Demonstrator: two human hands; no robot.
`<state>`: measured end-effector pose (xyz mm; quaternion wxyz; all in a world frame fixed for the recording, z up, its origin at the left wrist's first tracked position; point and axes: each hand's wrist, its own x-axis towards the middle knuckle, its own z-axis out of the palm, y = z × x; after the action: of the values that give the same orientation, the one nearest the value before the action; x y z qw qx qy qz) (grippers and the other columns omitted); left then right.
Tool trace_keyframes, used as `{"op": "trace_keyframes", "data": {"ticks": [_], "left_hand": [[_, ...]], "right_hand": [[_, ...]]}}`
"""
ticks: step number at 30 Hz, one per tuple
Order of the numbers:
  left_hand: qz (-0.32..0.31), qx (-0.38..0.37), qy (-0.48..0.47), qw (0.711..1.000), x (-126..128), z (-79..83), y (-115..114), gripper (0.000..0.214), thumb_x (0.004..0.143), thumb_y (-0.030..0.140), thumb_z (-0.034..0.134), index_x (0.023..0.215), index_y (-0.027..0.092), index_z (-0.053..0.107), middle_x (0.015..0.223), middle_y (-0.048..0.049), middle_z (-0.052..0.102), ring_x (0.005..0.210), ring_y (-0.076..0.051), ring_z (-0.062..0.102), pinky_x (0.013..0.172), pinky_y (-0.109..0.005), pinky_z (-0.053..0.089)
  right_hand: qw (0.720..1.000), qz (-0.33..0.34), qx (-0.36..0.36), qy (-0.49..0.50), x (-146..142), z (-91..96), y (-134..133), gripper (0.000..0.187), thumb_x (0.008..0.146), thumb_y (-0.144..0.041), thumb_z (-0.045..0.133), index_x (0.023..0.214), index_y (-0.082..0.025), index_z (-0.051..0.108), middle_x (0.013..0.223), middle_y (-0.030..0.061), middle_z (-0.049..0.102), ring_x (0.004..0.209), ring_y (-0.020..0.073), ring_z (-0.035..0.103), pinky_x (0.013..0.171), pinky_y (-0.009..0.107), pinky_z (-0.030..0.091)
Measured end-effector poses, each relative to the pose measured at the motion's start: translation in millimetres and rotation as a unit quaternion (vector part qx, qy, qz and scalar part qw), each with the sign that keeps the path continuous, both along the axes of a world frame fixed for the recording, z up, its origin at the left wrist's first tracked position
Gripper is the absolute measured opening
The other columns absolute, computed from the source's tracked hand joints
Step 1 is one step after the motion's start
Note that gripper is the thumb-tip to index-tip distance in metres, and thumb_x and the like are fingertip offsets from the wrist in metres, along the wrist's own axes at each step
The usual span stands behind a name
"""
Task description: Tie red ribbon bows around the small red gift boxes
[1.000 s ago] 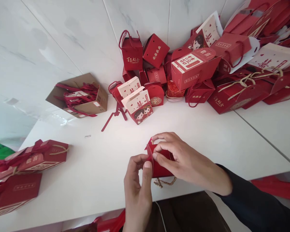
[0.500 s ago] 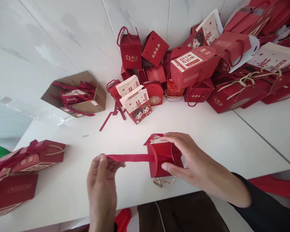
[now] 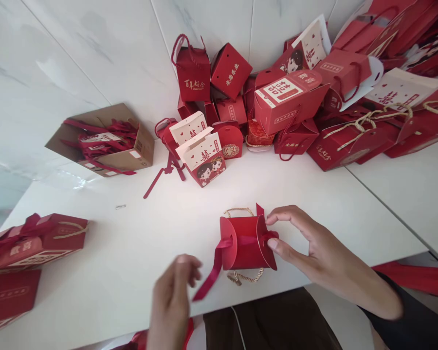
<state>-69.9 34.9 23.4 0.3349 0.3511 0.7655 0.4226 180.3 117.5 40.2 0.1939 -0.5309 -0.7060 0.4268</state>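
Observation:
A small red gift box (image 3: 246, 250) sits on the table in front of me, its curved end flaps raised and a twisted cord handle (image 3: 253, 277) at its near side. Dark red ribbon (image 3: 216, 270) passes through slots in both flaps; its left end hangs free down to the table. My right hand (image 3: 295, 233) grips the box's right flap, thumb on the near side by the ribbon and fingers at the far side. Left of the loose ribbon end, my left hand (image 3: 177, 287) is apart from it, fingers loosely curled and holding nothing, slightly blurred.
A cardboard box (image 3: 142, 150) of dark red ribbons stands at the back left. Red and white gift boxes (image 3: 284, 104) are piled along the wall. Ribbon-tied boxes (image 3: 63, 238) lie at the left edge of the white table (image 3: 131, 262).
My left hand has let go of the ribbon and dropped nearer; that end now droops. More ribbon was drawn through. My right hand has shifted right, from over the box to its right flap.

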Motion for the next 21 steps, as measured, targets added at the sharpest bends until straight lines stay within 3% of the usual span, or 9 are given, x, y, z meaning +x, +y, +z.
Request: {"op": "trace_keyframes", "data": {"ticks": [3,6,10,13,17,21], "left_hand": [[-0.072,0.001,-0.067,0.995,31,4.6,1,0.043,0.094,0.061,0.055,0.090,0.023,0.075,0.083,-0.0056,0.069,0.077,-0.023,0.059,0.067,-0.032,0.046],[-0.069,0.030,-0.091,0.993,45,3.2,8,0.037,0.095,0.056,0.058,0.110,0.026,0.074,0.108,-0.0082,0.071,0.093,-0.025,0.064,0.076,-0.034,0.051],[-0.062,0.086,-0.121,0.987,47,3.4,19,0.033,0.095,0.051,0.062,0.118,0.030,0.073,0.131,-0.0079,0.066,0.122,-0.029,0.059,0.098,-0.041,0.050],[-0.053,0.136,-0.141,0.979,47,4.7,26,0.022,0.093,0.044,0.068,0.109,0.030,0.076,0.123,-0.0055,0.067,0.118,-0.026,0.061,0.097,-0.038,0.051],[0.011,0.159,-0.232,0.960,48,0.6,30,0.016,0.091,0.042,0.072,0.086,0.027,0.071,0.094,-0.0010,0.070,0.087,-0.017,0.063,0.075,-0.027,0.053],[0.044,0.159,-0.272,0.948,49,-3.2,28,0.018,0.090,0.041,0.073,0.088,0.025,0.066,0.087,0.0001,0.069,0.080,-0.015,0.060,0.072,-0.024,0.051]], "right_hand": [[1.000,0.017,0.011,0.009,-1,0.7,0,0.017,0.101,-0.046,0.054,0.106,-0.031,0.060,0.117,0.0032,0.064,0.095,0.0216,0.064,0.058,0.028,0.051],[0.999,0.026,-0.006,0.021,-3,2.4,-1,0.021,0.103,-0.047,0.051,0.098,-0.030,0.062,0.109,0.0031,0.065,0.085,0.0196,0.063,0.047,0.026,0.040],[0.999,0.019,-0.030,0.017,-4,7.4,-1,0.024,0.103,-0.049,0.050,0.097,-0.029,0.062,0.099,0.0002,0.067,0.067,0.0151,0.055,0.048,0.027,0.037],[0.998,0.019,-0.062,0.025,-4,9.9,-1,0.026,0.103,-0.051,0.050,0.099,-0.029,0.064,0.090,-0.0024,0.066,0.061,0.0135,0.048,0.050,0.027,0.036],[0.989,0.013,-0.134,0.061,-3,10.1,1,0.027,0.100,-0.052,0.054,0.097,-0.028,0.065,0.075,-0.0039,0.054,0.062,0.0145,0.045,0.053,0.026,0.038],[0.979,0.017,-0.179,0.093,-5,12.0,5,0.031,0.099,-0.052,0.057,0.086,-0.025,0.065,0.072,-0.0040,0.049,0.063,0.0142,0.045,0.057,0.026,0.038]]}}
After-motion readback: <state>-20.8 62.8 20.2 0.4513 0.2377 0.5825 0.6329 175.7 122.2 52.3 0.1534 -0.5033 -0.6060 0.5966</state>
